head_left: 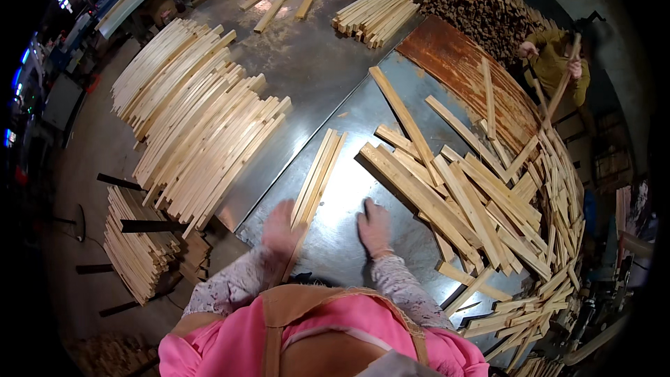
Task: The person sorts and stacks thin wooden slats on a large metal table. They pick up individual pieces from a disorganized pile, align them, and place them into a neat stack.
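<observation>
A few long, pale wooden strips [319, 176] lie side by side on the metal table, their near ends toward my body. My left hand [280, 230] is against their left side near the lower end, its thumb reaching onto the wood. Its fingers are blurred, so its grip is unclear. To the right of the strips, my right hand [375, 229] is just above or on the bare metal, fingers apart and holding nothing. A loose heap of wooden strips [460, 202], crossing at many angles, begins just beyond it on the right.
Stacked strips [202, 119] line the table's left side. A smaller bundle [377, 15] and several loose pieces [279, 0] lie at the far end. A rusty sheet [453, 70] borders the table at far right, where another person [558, 63] handles strips. A seam [307, 146] crosses the tabletop.
</observation>
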`<action>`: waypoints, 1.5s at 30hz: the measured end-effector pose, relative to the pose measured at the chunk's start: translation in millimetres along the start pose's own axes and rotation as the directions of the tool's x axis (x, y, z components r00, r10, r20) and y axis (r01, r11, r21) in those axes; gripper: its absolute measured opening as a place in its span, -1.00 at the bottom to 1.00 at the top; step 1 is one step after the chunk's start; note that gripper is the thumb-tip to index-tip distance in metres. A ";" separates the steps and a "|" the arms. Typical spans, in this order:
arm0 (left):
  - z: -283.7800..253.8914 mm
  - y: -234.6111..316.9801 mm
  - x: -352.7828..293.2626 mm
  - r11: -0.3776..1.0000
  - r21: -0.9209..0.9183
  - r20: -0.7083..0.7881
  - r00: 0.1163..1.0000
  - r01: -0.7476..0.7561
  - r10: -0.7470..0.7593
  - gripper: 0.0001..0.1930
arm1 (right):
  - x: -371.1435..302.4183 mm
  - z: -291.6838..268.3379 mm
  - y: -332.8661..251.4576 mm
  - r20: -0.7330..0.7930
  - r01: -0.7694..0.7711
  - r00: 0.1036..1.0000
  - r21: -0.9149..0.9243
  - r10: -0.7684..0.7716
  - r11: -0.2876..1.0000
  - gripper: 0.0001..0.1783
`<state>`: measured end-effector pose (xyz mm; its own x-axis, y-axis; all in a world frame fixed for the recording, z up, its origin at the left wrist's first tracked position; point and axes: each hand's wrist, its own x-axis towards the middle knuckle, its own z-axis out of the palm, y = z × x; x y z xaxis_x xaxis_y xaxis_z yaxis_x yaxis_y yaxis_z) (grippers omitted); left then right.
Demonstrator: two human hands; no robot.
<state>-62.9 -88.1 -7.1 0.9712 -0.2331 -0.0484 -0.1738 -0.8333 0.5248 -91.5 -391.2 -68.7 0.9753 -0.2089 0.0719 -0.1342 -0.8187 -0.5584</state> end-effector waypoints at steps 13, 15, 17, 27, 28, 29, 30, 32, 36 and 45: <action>-46.1 -39.8 383.3 0.934 0.332 0.087 0.990 -0.136 0.113 -0.77 | -22.4 -14.1 49.0 -0.044 0.060 0.996 -0.342 -0.080 0.938 -0.35; -111.4 -20.1 425.1 0.961 0.275 -0.076 0.995 -0.035 0.058 -0.72 | -19.3 -16.1 46.4 -0.096 0.032 0.993 -0.365 -0.072 0.931 -0.40; -178.3 -54.1 443.9 0.991 0.109 -0.280 0.959 0.075 -0.042 -0.80 | -18.8 -19.9 42.4 -0.101 0.044 0.991 -0.332 -0.082 0.942 -0.41; -209.4 -167.1 418.3 0.443 -0.872 -0.017 0.893 0.207 -0.450 -0.73 | -7.9 -26.4 48.7 -0.075 0.067 0.993 -0.275 -0.091 0.959 -0.41; -205.4 -190.6 413.3 0.502 -0.837 0.013 0.926 0.217 -0.378 -0.73 | -6.1 -24.9 47.5 -0.037 0.052 0.997 -0.268 -0.064 0.962 -0.40; -168.3 -165.1 414.1 0.503 -0.831 0.010 0.911 0.237 -0.413 -0.72 | -10.0 -26.6 52.7 -0.064 0.013 0.997 -0.306 -0.034 0.952 -0.40; -138.7 -137.0 401.9 0.506 -0.823 -0.006 0.886 0.260 -0.464 -0.70 | -13.4 -27.6 53.8 -0.079 -0.007 0.997 -0.333 -0.021 0.943 -0.40; -115.7 -140.2 370.9 0.594 -0.772 0.021 0.944 0.224 -0.329 -0.76 | -16.3 -25.7 47.8 -0.071 -0.002 0.997 -0.323 -0.022 0.947 -0.40; -13.3 -156.9 287.9 0.890 0.284 -0.149 0.901 -0.356 0.407 -0.49 | -9.3 -26.8 37.8 -0.055 0.021 0.998 -0.288 -0.039 0.958 -0.38; 8.4 -30.7 211.9 0.963 0.096 0.117 0.964 -0.252 0.240 -0.40 | -18.9 -16.3 47.7 -0.102 0.006 0.994 -0.358 -0.045 0.934 -0.36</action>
<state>146.8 -116.1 -40.6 0.8751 -0.4835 -0.0201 -0.4275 -0.7919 0.4360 -119.2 -435.1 -83.2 0.9575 -0.2249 0.1808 -0.1822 -0.9571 -0.2253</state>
